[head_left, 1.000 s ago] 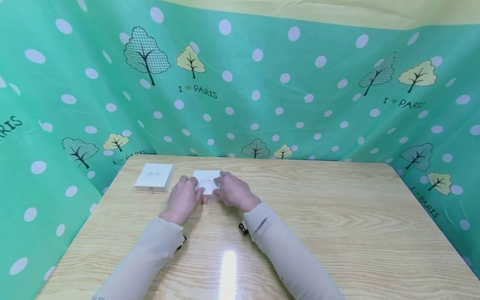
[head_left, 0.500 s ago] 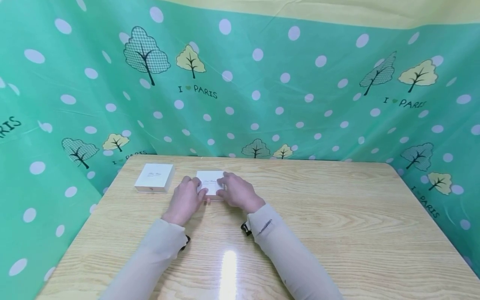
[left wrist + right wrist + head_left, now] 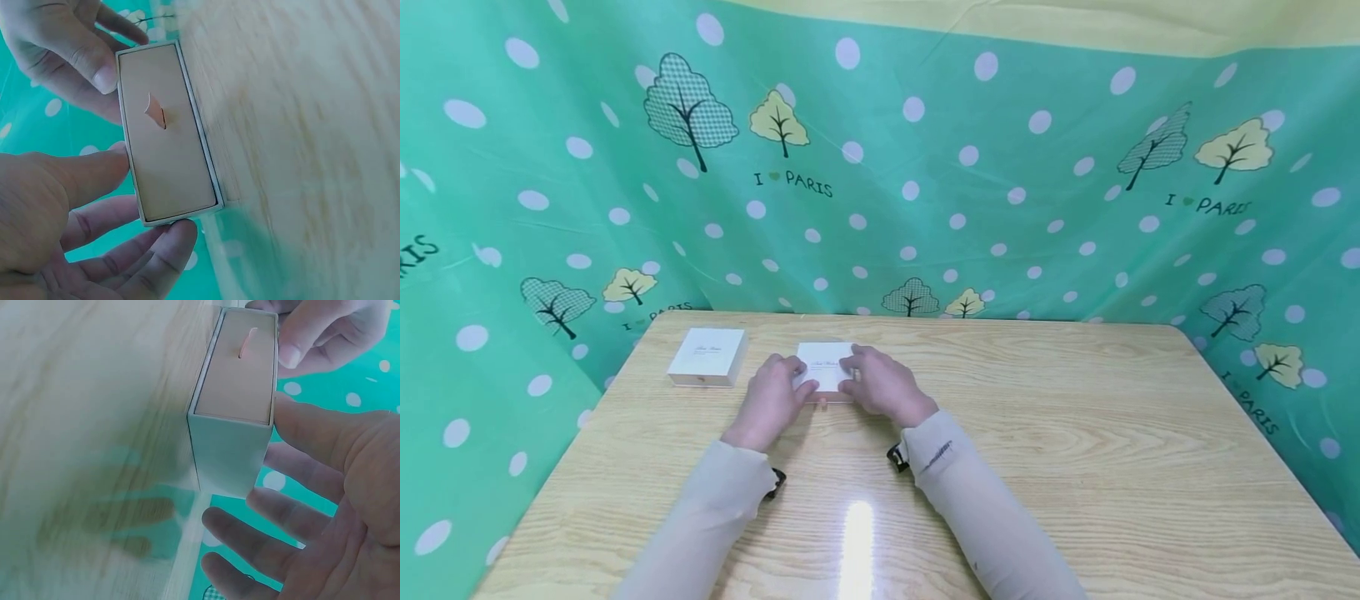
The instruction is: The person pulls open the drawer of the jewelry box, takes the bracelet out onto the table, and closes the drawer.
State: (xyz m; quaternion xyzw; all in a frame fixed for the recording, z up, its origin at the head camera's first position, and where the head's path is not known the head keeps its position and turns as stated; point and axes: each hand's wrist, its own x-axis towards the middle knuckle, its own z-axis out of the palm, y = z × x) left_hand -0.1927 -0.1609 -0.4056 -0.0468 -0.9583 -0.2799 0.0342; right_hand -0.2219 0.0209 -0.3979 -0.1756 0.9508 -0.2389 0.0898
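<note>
Between the two hands a small white drawer box (image 3: 823, 367) with printed script on its lid lies on the table. Its front (image 3: 169, 162) is a pinkish-beige drawer face with a short ribbon pull tab (image 3: 247, 344), and the drawer sits flush inside the sleeve. My left hand (image 3: 767, 400) grips the box's left side, thumb at the top front edge and fingers along the side. From the right, my right hand (image 3: 883, 383) holds it with the thumb on the upper edge; its lower fingers spread loosely beside the box in the right wrist view.
A second white box (image 3: 707, 357) of the same look stands to the left, near the back left corner of the wooden table (image 3: 1075, 450). Behind the table hangs a green dotted cloth (image 3: 955, 183) with tree prints. A bright light reflection shows on the front of the tabletop.
The box between the hands has slid a little to the right, and both hands have moved along with it. The second box stays in place.
</note>
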